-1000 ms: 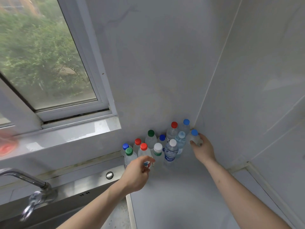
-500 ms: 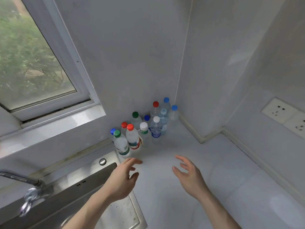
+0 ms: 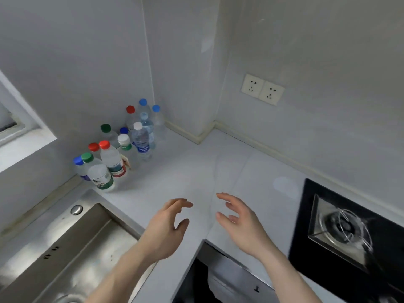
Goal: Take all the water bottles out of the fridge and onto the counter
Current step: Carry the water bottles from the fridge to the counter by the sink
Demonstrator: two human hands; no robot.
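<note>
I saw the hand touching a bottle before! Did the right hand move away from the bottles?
Yes. The right hand has pulled back from the clear plastic water bottles in the corner, toward the white counter's front edge.

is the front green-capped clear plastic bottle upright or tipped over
Upright: the green-capped clear plastic bottle stands on its base on the white counter, cap uppermost, beside the steel sink.

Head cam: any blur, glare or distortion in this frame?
Head view: motion smear is strongest at the right edge over the stove burner; both hands' fingertips look soft; wide-angle lens bows the wall seams; soft glare patches on the counter and sink; the water bottles stay fairly readable.
</note>
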